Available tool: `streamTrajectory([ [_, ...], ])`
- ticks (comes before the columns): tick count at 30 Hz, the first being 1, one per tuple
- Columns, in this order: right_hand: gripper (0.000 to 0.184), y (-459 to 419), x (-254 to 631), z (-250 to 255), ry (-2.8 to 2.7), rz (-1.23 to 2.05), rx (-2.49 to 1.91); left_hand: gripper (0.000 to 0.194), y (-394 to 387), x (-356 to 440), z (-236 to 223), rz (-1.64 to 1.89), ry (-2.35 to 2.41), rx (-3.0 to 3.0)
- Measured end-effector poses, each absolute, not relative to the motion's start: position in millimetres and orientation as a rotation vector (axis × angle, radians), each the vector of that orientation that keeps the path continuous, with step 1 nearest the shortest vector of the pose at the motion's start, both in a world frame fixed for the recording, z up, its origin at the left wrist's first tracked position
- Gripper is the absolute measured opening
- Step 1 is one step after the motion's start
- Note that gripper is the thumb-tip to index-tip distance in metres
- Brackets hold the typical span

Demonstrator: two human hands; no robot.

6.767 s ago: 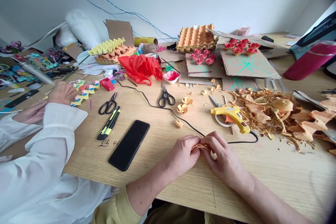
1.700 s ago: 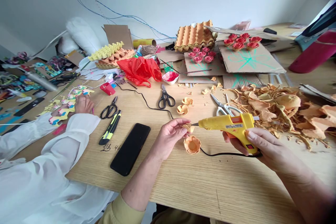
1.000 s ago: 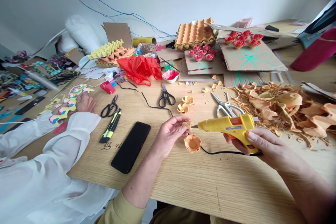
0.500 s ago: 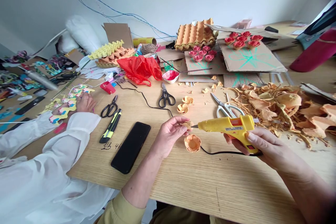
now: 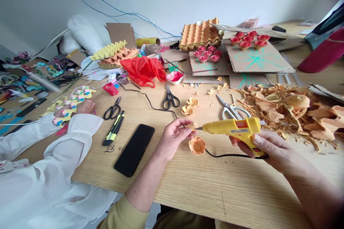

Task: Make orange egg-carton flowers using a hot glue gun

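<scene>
My left hand (image 5: 173, 137) pinches a small tan egg-carton flower piece (image 5: 192, 126) between thumb and fingers, partly hidden by them. In my right hand (image 5: 271, 150) is a yellow hot glue gun (image 5: 228, 127), its nozzle pointing left at the piece, touching it or very close. Just below my left fingertips an orange egg-carton flower cup (image 5: 197, 146) sits on the table. Two more petal-shaped cups, one nearer (image 5: 187, 110) and one farther (image 5: 192, 102), lie beyond my hands. The glue gun's black cord (image 5: 228, 156) runs under it along the tabletop.
White-handled scissors (image 5: 232, 109) and torn carton scraps (image 5: 285, 111) lie right. Black scissors (image 5: 170, 98), a utility knife (image 5: 114, 128) and a phone (image 5: 134, 150) lie left. Red flowers (image 5: 249, 39) stand on cardboard behind. A co-worker's white sleeve (image 5: 83, 132) reaches in at left.
My hands hold nearly the same pose, with the flower piece tilted slightly at the nozzle. The co-worker's hand at left has shifted a little.
</scene>
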State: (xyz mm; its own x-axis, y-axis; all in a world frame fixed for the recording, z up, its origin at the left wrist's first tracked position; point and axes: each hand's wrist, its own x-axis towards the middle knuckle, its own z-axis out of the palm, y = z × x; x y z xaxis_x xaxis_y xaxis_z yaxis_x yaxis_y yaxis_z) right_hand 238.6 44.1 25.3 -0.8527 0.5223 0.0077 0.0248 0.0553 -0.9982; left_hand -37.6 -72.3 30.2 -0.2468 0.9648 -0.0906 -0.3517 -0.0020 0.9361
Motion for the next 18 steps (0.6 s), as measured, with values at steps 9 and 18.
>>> streamTrajectory([
  [9, 0.038, 46.0, 241.7, 19.0, -1.947, 1.808, -0.59, 0.04, -72.7, -36.5, 32.7, 1.498, 1.112, 0.717],
  [18, 0.038, 44.8, 236.6, 23.3, -1.941, 1.789, -0.569, 0.04, -72.9, -36.1, 30.4, 1.485, 1.1, 0.711],
])
